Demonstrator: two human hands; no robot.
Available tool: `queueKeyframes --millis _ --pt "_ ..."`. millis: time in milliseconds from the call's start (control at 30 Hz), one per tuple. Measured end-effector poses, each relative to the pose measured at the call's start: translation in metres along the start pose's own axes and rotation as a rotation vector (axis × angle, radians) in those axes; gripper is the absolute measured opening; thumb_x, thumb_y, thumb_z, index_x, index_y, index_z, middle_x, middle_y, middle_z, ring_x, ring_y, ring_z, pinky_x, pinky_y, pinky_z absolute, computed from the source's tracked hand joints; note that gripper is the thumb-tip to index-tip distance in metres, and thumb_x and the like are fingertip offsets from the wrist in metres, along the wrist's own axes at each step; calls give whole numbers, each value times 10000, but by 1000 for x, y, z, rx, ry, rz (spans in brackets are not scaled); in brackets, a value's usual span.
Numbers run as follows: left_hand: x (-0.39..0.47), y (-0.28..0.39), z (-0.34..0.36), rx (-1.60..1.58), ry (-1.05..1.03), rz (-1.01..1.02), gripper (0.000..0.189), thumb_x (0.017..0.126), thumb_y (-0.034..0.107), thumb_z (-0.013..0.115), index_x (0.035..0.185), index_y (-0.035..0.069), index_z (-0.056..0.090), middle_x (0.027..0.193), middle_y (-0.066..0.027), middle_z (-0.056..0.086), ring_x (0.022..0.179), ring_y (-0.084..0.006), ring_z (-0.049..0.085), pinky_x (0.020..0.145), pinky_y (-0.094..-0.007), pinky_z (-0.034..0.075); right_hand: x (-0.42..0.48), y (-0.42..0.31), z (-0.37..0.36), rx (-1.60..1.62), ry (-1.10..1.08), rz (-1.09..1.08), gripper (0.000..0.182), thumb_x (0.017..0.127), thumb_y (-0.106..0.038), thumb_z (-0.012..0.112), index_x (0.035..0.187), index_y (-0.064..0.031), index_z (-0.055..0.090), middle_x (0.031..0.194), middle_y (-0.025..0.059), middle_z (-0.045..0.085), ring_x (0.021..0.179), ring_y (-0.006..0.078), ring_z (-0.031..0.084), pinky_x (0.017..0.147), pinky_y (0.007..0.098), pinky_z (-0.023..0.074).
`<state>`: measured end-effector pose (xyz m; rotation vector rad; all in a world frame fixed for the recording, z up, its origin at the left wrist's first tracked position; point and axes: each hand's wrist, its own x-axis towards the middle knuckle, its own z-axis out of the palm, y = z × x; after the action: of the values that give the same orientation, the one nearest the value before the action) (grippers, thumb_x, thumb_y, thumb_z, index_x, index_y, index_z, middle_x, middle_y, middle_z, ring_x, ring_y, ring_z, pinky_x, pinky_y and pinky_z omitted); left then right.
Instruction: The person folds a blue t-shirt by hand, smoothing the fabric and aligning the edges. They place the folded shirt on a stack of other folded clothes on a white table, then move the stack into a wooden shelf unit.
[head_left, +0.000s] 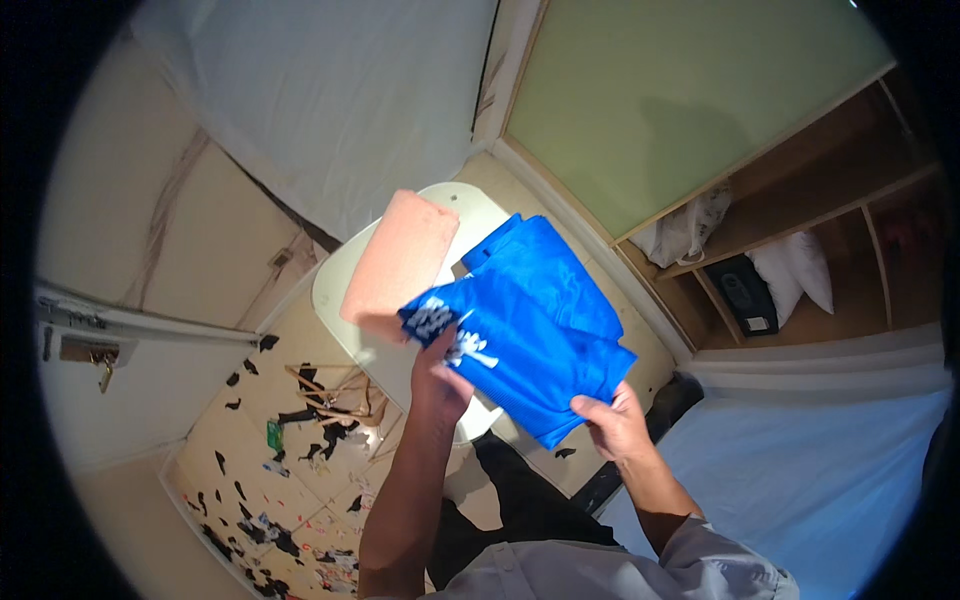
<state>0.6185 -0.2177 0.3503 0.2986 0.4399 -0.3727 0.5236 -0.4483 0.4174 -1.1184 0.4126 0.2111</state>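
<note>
Between my two hands I hold a blue garment (525, 356) with white print near its left end, folded into a rough rectangle. My left hand (442, 371) grips its left edge, thumb on top over the printed part. At the lower right corner, my right hand (611, 424) pinches the fabric with the thumb above. Behind it another stretch of blue fabric (551, 262) lies over the white table (337, 277); whether it is a separate piece I cannot tell. A folded pink towel-like cloth (405, 247) rests on the table's left part, just beyond my left hand.
Wooden hangers (345, 397) lie on the tiled floor left of the table, with scattered dark scraps (262, 529) lower down. An open wardrobe (795, 217) on the right holds white pillows (795, 277) and bags. A blue-white sheet (795, 465) covers a surface at lower right.
</note>
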Motion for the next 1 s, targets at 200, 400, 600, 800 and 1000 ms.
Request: queueKeyframes --millis 200,400,600,800,1000 --pt "64 -19 47 307 35 85 473 970 121 640 1400 9 478 1294 -111 613 1185 -233 616 1045 -393 501 45 -24 -34 -136 256 15 382 870 -40 733 1204 -16 550 1035 70 665 779 154 676 700 363 591" --pt "31 -64 -83 637 402 104 414 989 165 620 1352 -13 529 1140 -148 657 994 -251 675 809 -379 588 79 26 -82 -532 385 -50 413 862 -56 731 1173 46 478 901 91 609 624 152 624 494 308 512" --pt "-76 -83 -217 625 652 -120 373 962 143 636 1279 -44 573 1057 -144 683 883 -238 692 738 -361 593 60 -7 -56 -1304 530 -497 764 842 -169 743 1437 121 362 1334 321 447 1259 450 483 1097 514 390" --pt "-179 -106 -338 714 845 -134 283 925 135 676 1130 -59 649 865 -108 684 697 -196 666 604 -298 552 104 -28 7 -1670 329 -827 833 940 -346 682 1575 26 292 1599 289 296 1504 494 227 1195 624 180" --pt "-238 -126 -388 903 905 -181 287 872 156 696 1052 -67 691 825 -110 694 682 -191 664 625 -325 542 170 35 10 -2001 97 -471 889 958 -553 592 1614 -61 250 1655 226 256 1510 506 223 1146 708 254"
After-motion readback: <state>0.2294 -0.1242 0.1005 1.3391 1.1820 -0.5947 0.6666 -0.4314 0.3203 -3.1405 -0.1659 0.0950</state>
